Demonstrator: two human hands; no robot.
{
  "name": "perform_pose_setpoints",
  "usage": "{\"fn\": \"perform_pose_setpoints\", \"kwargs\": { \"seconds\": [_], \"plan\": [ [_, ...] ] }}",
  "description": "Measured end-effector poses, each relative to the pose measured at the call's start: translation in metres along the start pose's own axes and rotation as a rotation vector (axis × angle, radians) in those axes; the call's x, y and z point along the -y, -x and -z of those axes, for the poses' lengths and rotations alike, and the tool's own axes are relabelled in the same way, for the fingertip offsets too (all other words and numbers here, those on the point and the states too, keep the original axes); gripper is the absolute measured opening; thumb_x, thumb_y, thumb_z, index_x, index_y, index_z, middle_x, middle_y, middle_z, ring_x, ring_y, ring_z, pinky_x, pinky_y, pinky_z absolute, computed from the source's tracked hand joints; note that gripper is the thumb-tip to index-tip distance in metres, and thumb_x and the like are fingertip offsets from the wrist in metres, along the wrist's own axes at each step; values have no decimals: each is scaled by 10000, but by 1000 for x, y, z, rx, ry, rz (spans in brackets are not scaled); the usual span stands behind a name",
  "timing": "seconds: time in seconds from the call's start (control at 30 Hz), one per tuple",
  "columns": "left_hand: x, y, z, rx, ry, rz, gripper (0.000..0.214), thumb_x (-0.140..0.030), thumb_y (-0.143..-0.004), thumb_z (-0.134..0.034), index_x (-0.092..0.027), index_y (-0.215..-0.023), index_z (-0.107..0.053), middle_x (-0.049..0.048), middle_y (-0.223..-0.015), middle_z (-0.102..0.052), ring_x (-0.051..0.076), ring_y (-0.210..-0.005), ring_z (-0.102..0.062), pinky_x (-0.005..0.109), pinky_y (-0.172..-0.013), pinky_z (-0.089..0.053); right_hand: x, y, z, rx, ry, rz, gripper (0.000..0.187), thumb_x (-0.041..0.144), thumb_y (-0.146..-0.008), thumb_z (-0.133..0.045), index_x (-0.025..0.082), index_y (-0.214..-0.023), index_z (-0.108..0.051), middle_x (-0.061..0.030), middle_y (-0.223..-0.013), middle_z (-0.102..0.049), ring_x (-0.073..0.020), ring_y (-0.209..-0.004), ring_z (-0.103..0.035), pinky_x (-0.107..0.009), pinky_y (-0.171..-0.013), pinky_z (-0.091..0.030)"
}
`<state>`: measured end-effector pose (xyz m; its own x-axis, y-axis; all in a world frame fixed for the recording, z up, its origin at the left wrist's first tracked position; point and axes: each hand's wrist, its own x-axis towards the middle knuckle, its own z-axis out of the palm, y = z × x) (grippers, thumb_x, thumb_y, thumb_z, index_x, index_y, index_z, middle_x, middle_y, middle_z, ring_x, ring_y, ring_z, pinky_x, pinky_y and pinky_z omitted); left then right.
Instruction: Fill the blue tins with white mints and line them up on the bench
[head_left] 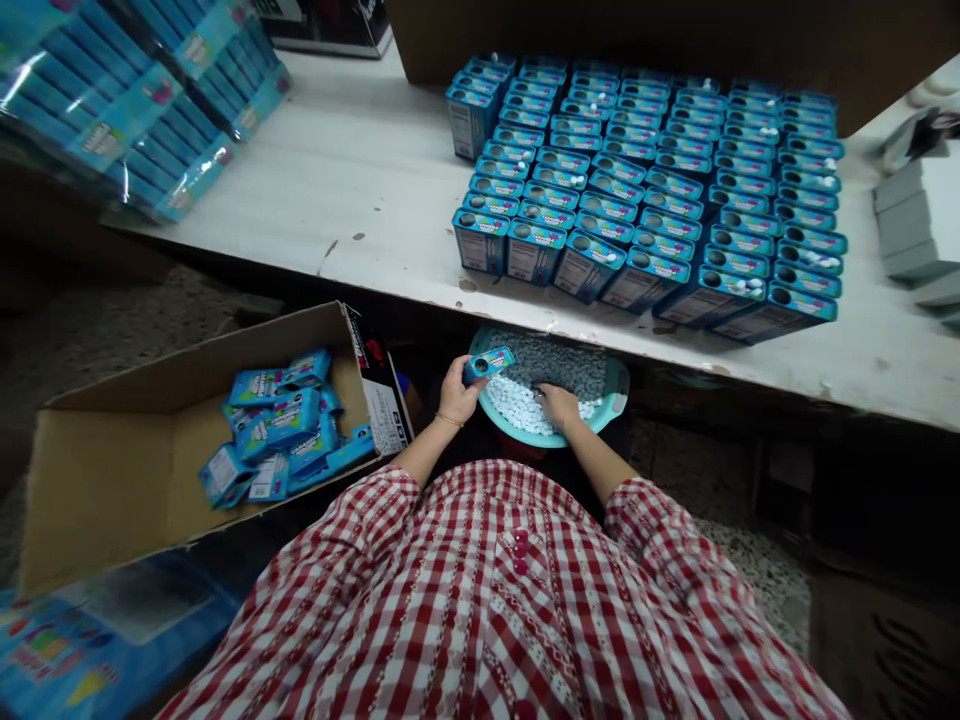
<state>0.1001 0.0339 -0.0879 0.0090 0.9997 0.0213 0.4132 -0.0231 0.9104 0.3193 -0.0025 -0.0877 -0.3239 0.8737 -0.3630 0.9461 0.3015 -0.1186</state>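
My left hand (457, 392) grips a small blue tin (489, 364) with a dark round hole in its top, held over the left rim of a turquoise basin (616, 385). Small white candy-like pellets (517, 400) fill that basin. Among them rests my right hand (559, 407), its fingers bent down and partly sunk in the pellets. Whether those fingers have closed on any pellets is hidden.
Rows of similar blue tins (615, 170) stand on the white table (360, 190), some with pellets on top. Left of me, an open cardboard box (112, 450) holds several blue packets (281, 420). Plastic-wrapped blue packs (127, 110) lie at the table's left; white boxes (919, 215) stand right.
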Motion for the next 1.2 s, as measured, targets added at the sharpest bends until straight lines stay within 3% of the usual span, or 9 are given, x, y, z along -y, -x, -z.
{"fn": "perform_pose_setpoints", "kwargs": {
  "seconds": [0.1,0.23,0.37,0.43,0.6,0.73,0.87,1.03,1.2],
  "plan": [
    [0,0,2,-27,32,40,380,-301,-676,-662,-192,-1007,-509,14,-898,-605,161,-813,-571,294,-781,-461,-6,-5,-1,-40,-141,-107,357,232,-901,-394,139,-1206,-556,-115,-1065,-660,-161,-867,-617,-224,-700,-440],
    [0,-4,5,-76,47,36,410,-328,-667,-678,-187,-1012,-506,24,-923,-606,172,-845,-576,306,-805,-459,-26,2,8,-93,-293,-122,371,220,-882,-421,143,-1227,-534,-99,-1118,-637,-135,-962,-596,-231,-798,-444],
    [0,-9,4,-74,20,9,400,-299,-677,-667,-190,-1028,-507,28,-936,-604,176,-857,-576,313,-813,-460,-41,23,38,-232,-587,-70,361,225,-846,-465,167,-1188,-565,-93,-1107,-635,-157,-985,-588,-290,-854,-438],
    [-2,-9,-1,-46,-9,-13,382,-248,-674,-657,-194,-1024,-514,31,-957,-602,185,-883,-572,325,-833,-458,-43,35,62,-265,-625,-27,360,244,-840,-477,199,-1183,-575,-79,-1076,-643,-172,-974,-589,-312,-852,-439],
    [-15,-7,-21,75,-82,-105,370,-129,-652,-615,-197,-1006,-536,58,-1014,-591,224,-973,-550,371,-896,-434,-27,52,124,-170,-315,-15,354,320,-876,-441,231,-1191,-576,-69,-1111,-636,-196,-996,-580,-301,-824,-429],
    [-23,-5,-29,137,-127,-154,362,-114,-653,-598,-195,-1001,-539,70,-1032,-584,239,-996,-538,391,-908,-424,-1,53,157,-75,28,-39,314,323,-887,-411,220,-1107,-609,-85,-1042,-655,-209,-912,-602,-290,-719,-418],
    [-24,-4,-30,161,-142,-168,361,-110,-657,-591,-198,-1003,-535,67,-1039,-581,238,-991,-535,392,-904,-423,17,49,169,-18,200,4,309,244,-900,-334,175,-972,-626,-118,-915,-657,-211,-802,-607,-288,-641,-383],
    [-20,-5,-30,153,-129,-143,376,-113,-649,-613,-198,-1006,-533,65,-1041,-582,234,-999,-536,381,-907,-422,25,47,174,-43,223,30,282,207,-888,-344,163,-948,-616,-127,-903,-646,-216,-796,-602,-287,-621,-362],
    [-17,-6,-27,134,-105,-139,364,-127,-654,-624,-190,-1001,-533,62,-1017,-588,225,-983,-540,369,-895,-425,9,61,169,-97,213,0,272,268,-898,-373,183,-1022,-600,-102,-932,-641,-203,-817,-600,-277,-637,-370]
  ]
}}
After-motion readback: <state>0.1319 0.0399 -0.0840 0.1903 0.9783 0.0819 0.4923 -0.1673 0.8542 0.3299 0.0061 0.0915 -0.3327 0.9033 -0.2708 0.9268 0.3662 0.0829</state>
